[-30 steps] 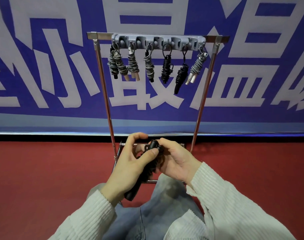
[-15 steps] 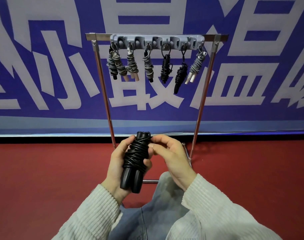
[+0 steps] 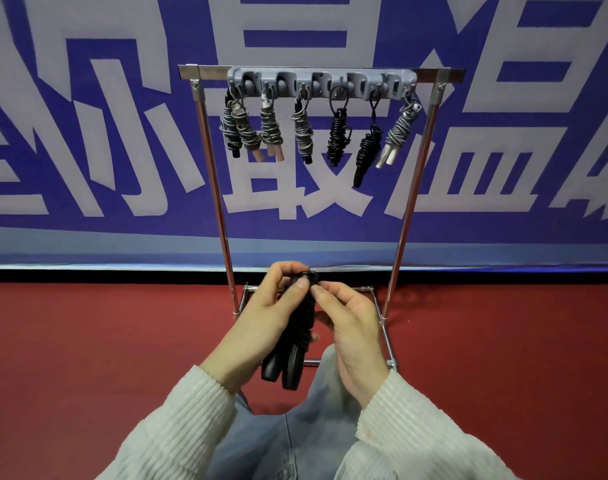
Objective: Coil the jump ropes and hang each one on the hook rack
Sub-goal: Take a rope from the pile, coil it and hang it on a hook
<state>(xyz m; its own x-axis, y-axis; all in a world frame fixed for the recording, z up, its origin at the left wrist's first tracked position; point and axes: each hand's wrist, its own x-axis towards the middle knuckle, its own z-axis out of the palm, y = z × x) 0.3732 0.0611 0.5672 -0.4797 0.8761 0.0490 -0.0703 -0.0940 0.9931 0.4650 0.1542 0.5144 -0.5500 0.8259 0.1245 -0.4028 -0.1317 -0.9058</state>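
Behind both hands' grip, coiled ropes [image 3: 304, 128] crowd the hook rack [image 3: 321, 83].

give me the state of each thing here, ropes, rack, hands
black jump rope: coiled, held in both hands, not yet hung
left hand: grips the coil
right hand: pinches the loop at the coil's top
hook rack: upright on its stand, ropes hanging along it
hung ropes: coiled, dangling from hooks

Black rope [image 3: 300, 323]; grey rack [image 3: 321, 81] with grey and black ropes; red floor [image 3: 87, 341]; blue banner [image 3: 87, 133] with white characters; ribbed cream sleeves [image 3: 177, 427].
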